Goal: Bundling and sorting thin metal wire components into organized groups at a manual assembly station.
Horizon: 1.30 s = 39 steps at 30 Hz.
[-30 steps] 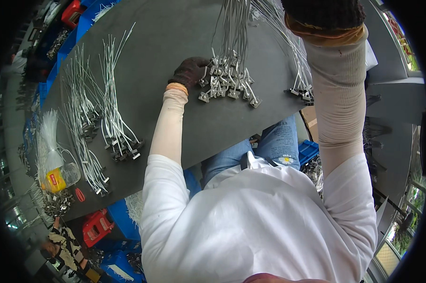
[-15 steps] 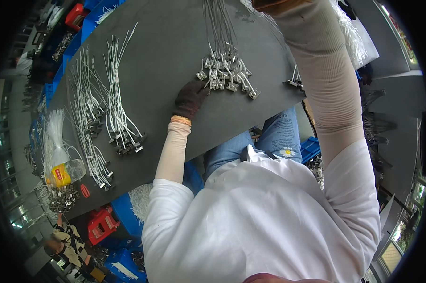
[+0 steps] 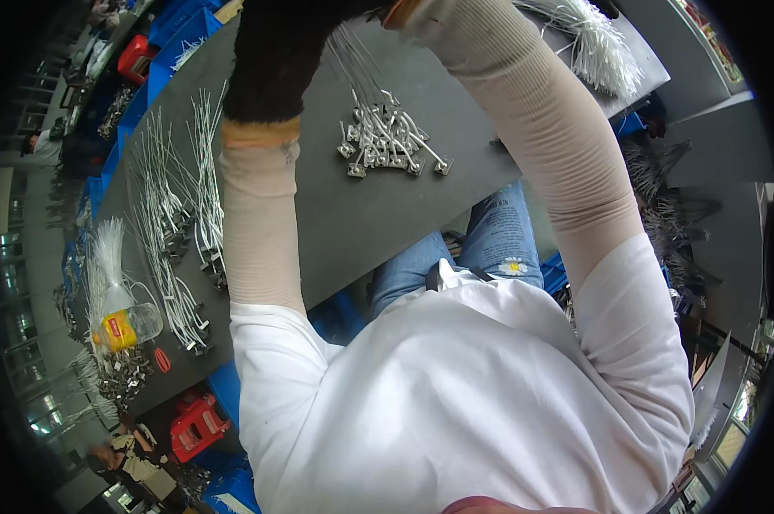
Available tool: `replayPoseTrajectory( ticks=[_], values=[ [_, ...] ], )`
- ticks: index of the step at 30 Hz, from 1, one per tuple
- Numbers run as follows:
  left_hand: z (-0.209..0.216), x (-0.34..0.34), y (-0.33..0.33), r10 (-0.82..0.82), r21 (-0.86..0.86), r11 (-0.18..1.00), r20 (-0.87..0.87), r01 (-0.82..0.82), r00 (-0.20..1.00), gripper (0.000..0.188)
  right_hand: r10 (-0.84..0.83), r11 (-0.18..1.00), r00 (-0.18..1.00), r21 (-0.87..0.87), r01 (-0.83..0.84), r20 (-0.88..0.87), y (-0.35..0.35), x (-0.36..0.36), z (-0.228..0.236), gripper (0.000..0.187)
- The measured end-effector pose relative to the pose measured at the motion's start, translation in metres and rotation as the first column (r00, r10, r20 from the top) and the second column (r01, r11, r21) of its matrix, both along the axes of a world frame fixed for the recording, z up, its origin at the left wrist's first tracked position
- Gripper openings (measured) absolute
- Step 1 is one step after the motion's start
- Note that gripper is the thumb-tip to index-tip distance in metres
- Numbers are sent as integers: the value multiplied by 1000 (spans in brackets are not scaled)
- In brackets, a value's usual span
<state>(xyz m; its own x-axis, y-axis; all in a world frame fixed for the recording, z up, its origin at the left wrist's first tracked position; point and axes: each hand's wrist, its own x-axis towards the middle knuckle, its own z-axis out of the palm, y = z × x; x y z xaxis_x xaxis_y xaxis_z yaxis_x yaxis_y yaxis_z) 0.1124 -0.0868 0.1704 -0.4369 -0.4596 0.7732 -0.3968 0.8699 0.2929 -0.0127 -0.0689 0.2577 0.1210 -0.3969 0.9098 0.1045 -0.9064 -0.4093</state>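
My left hand [image 3: 280, 56], in a dark knitted glove with an orange cuff, is raised over the far part of the grey table [image 3: 336, 231]. Its fingers are cut off by the top edge. Near it at the same edge is my right hand [image 3: 395, 12], of which little more than the glove's orange cuff shows. What either hand holds is hidden. Below them, a fanned bundle of wires with metal clamps [image 3: 383, 141] lies on the table, clamp ends toward me. Two more bundles of pale wires, one long [image 3: 157, 197] and one partly behind my left arm [image 3: 207, 180], lie to the left.
A clear bottle with a yellow label [image 3: 132, 327] lies at the table's left, beside small metal parts [image 3: 123, 373] and a red loop [image 3: 162, 360]. White strands [image 3: 597, 51] are heaped at far right. Blue bins [image 3: 177, 51] line the far left edge. A red stool [image 3: 197, 427] and another person [image 3: 139, 463] are lower left.
My left hand has left the clamp ends of the middle bundle and risen toward the top edge. My right arm has swung left, bringing the hands close together.
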Motion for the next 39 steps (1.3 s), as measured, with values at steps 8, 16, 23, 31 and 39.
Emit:
replayPoseTrajectory(
  ticks=[8,16,23,31,39],
  values=[
    [14,-43,27,59,603,661,-635,447,771,30,-187,928,947,271,257,-261,22,-74,-86,91],
    [0,-16,-3,-195,478,815,-306,328,932,32,-151,380,563,478,792,-813,111,-99,-334,26],
    [7,-27,-1,-292,616,610,-410,499,864,49,167,449,487,506,736,-857,79,-115,-363,18],
    [3,-43,12,-130,606,607,-563,514,816,51,199,506,518,540,673,-832,33,-100,-353,24],
    [11,-56,18,-6,644,624,-563,443,826,38,-142,724,895,572,385,-422,25,-99,-226,80]
  ],
)
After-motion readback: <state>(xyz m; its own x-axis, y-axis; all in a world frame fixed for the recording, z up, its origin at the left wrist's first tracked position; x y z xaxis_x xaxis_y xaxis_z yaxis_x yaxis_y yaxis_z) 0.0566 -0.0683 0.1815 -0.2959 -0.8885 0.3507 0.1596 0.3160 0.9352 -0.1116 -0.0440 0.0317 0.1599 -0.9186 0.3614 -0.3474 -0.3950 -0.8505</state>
